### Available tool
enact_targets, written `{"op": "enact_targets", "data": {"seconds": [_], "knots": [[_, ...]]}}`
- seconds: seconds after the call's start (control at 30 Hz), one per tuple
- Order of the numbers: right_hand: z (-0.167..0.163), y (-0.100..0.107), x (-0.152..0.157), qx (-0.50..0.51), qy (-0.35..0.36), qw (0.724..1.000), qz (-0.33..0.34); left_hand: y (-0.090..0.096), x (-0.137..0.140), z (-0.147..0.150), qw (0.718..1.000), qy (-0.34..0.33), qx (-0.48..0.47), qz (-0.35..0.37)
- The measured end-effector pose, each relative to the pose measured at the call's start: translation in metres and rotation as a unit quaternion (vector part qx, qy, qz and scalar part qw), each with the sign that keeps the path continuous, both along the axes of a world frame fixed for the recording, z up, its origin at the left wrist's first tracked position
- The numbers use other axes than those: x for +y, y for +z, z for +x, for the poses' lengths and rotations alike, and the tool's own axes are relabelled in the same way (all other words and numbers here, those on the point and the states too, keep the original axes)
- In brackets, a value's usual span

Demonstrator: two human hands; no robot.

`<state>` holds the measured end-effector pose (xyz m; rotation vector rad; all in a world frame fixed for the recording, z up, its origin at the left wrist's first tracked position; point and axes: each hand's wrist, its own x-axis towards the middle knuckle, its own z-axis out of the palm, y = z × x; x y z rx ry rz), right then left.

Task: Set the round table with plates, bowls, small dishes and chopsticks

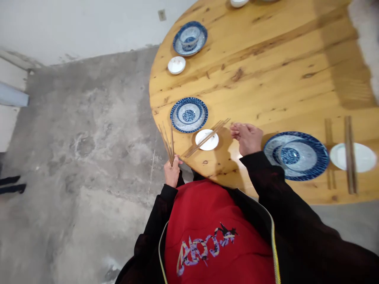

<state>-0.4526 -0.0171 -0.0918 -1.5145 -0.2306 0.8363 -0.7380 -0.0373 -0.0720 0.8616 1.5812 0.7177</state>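
My left hand (pixel 172 172) is closed around several wooden chopsticks (pixel 171 144), whose upper ends fan apart by the table's edge. Over the tabletop, my right hand (pixel 247 138) has loosely bent fingers, slightly apart, with nothing seen in them. Just left of it, a pair of chopsticks (pixel 204 140) lies slantwise across a small white dish (pixel 211 142). Behind that dish stands a blue-and-white plate (pixel 174 121) with a matching bowl (pixel 188 113) on it. To the right of my right hand is another blue-patterned plate (pixel 322 156) carrying a clear-sided bowl (pixel 302 156).
On the round wooden table (pixel 284 79), more chopsticks (pixel 349 157) cross a white dish (pixel 365 157) at the right. Farther back are a plate with a bowl (pixel 189 38) and a small white bowl (pixel 177 65). Concrete floor (pixel 97 118) lies left of the curved edge.
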Motion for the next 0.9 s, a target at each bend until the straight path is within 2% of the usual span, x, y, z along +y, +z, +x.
{"op": "enact_targets", "data": {"seconds": [0.07,0.17,0.23,0.33,0.53,0.77,0.9], "knots": [[-0.016,0.015,-0.003,-0.024,0.049,0.998,0.035,0.011,-0.001,-0.002,1.000,0.002,-0.015,0.012],[-0.054,0.037,0.001,-0.023,0.179,0.982,0.060,0.023,0.003,-0.005,0.998,-0.015,-0.055,0.014],[-0.085,0.048,0.009,-0.005,0.257,0.965,0.057,0.027,0.009,-0.010,0.996,-0.034,-0.082,0.009],[-0.131,0.056,0.028,0.022,0.312,0.949,0.039,0.030,0.023,-0.022,0.989,-0.082,-0.123,-0.009],[-0.198,0.061,0.068,0.044,0.330,0.941,0.052,0.038,0.065,-0.072,0.958,-0.189,-0.207,-0.066],[-0.275,0.062,0.114,0.107,0.290,0.950,0.055,0.039,0.119,-0.152,0.944,-0.223,-0.229,-0.085],[-0.310,0.063,0.136,0.111,0.275,0.953,0.061,0.034,0.144,-0.185,0.945,-0.231,-0.217,-0.078]]}}
